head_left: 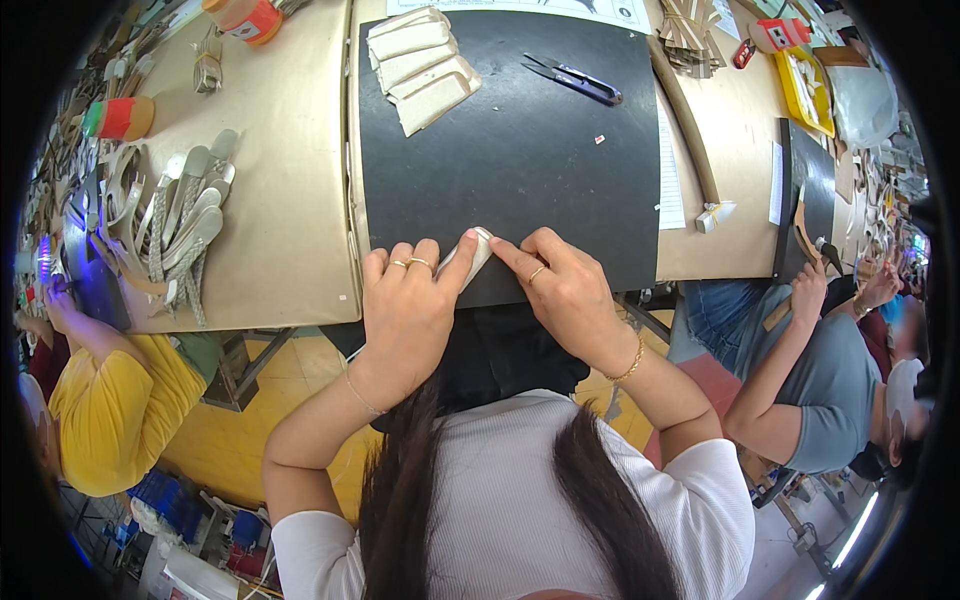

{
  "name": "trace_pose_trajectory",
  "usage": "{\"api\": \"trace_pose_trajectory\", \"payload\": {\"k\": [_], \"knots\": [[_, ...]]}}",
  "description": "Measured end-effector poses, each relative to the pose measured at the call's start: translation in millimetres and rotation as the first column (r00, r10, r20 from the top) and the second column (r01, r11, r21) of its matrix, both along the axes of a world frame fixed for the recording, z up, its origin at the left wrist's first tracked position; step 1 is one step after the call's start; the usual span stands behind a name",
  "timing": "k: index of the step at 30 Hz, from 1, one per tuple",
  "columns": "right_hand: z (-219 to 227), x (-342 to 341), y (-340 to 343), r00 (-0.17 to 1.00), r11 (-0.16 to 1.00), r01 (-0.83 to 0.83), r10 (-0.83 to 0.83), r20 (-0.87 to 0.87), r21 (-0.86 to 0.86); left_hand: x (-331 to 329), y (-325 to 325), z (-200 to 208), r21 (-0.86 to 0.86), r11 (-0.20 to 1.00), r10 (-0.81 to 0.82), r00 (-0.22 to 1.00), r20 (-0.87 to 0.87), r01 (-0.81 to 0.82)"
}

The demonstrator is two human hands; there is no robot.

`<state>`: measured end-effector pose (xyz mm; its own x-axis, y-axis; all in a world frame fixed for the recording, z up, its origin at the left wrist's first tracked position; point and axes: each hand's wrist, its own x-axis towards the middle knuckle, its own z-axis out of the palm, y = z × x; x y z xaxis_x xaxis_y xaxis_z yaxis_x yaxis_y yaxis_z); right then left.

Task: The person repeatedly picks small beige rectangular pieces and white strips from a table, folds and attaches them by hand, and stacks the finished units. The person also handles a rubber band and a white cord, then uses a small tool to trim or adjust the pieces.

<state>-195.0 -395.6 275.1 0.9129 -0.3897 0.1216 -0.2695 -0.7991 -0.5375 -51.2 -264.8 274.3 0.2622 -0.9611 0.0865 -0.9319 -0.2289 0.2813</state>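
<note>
At the near edge of the black mat (500, 190), a small cream-coloured folded strip (479, 258) lies between my two hands. My left hand (412, 305) grips it along its left side, with the index finger near its rounded tip. My right hand (568, 292) has its index fingertip against the tip's right side; the other fingers curl in and the thumb is mostly hidden. Farther up the mat is a fanned stack of cream flat pieces (425, 68). Thread snips (575, 79) with dark blue handles rest to the right of the stack, away from both hands.
Left are a pile of pale and braided straps (190, 220) and a green-lidded jar (120, 118). Right of the mat lie a wooden-handled hammer (690, 130), a strip bundle (692, 38) and a yellow tray (803, 90). Co-workers sit on both sides, one in yellow (125, 410).
</note>
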Motion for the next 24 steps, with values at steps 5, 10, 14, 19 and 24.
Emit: {"api": "trace_pose_trajectory", "payload": {"k": [5,10,14,19,24], "knots": [[-1,-2,-1,0.999,0.998,-0.042,0.041,-0.02,-0.057,1,-1,0,-0.005,1.0,-0.013,1.0,0.004,0.013],[2,0,-1,0.997,0.994,-0.07,0.066,-0.044,-0.09,4,-2,2,-0.01,0.999,-0.032,0.999,-0.036,0.032],[7,0,-2,0.991,0.974,-0.129,0.119,-0.065,-0.189,20,-6,6,0.017,0.999,0.043,0.92,-0.39,-0.04],[10,2,-4,0.987,0.954,-0.157,0.141,-0.08,-0.254,56,-14,9,0.016,0.964,-0.254,0.935,-0.248,0.266],[8,9,-14,0.981,0.944,-0.192,0.182,-0.063,-0.267,63,-17,5,-0.017,0.93,-0.363,0.914,-0.183,0.366]]}}
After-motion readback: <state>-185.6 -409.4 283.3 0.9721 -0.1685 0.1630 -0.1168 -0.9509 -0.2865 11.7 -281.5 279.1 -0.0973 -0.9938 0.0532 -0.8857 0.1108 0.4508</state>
